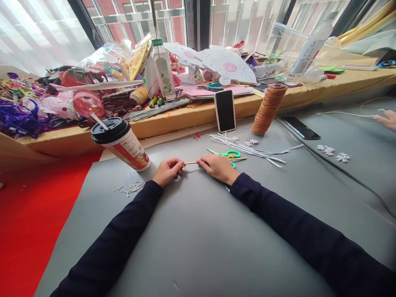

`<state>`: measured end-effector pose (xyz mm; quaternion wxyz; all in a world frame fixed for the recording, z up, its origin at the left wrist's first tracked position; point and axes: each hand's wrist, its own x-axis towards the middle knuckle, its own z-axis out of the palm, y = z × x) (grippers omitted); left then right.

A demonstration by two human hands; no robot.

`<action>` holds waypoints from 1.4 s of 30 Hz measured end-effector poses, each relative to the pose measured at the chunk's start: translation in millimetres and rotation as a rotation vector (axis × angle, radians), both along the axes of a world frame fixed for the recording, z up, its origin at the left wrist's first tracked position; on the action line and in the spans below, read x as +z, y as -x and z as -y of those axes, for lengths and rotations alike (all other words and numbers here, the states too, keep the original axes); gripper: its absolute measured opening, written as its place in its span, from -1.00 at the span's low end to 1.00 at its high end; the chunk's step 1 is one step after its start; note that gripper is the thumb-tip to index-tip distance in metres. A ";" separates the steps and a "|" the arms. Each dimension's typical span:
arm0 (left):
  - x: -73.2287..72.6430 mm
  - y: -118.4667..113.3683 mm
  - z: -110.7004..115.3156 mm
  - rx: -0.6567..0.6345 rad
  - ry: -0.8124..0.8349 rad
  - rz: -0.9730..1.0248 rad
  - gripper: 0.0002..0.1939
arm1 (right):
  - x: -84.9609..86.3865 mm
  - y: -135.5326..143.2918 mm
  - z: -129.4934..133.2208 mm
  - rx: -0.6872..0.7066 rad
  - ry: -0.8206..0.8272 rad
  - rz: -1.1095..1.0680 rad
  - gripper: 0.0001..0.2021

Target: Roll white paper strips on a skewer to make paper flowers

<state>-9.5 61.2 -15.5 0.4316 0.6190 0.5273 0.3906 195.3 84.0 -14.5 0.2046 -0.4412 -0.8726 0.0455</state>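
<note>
My right hand [218, 168] is closed round a thin wooden stick [191, 163], which runs across to my left fingertips. My left hand [168, 170] pinches at the stick's tip, where a small whitish bit of cord shows; its shape is mostly hidden by the fingers. Just beyond my right hand lie green-handled scissors [233, 154]. A second length of stick [239, 159] shows beside them; I cannot tell if it is the same one. White flat cords [247, 146] and small white knotted flowers [251, 142] lie farther back. Short white cord offcuts [133, 187] lie left of my left hand.
A paper cup [125, 146] with a straw stands at left. A propped phone [225, 111], an orange twine spool [269, 109] and a flat phone [300, 128] line the back. Another person's hand [388, 119] holds a white cord at right. The ledge [185, 119] carries craft clutter.
</note>
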 end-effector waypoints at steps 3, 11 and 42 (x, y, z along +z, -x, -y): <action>-0.2 0.5 0.6 -0.011 0.014 0.009 -0.72 | -0.1 -0.6 0.7 -0.003 0.018 -0.017 -0.65; -3.0 6.6 -1.4 -0.029 0.028 0.022 -0.72 | 2.9 3.0 -3.5 0.052 -0.045 -0.119 -0.71; -12.7 1.4 -2.3 0.062 -0.070 0.169 -0.66 | -6.1 5.1 10.3 -0.004 -0.258 -0.136 -0.78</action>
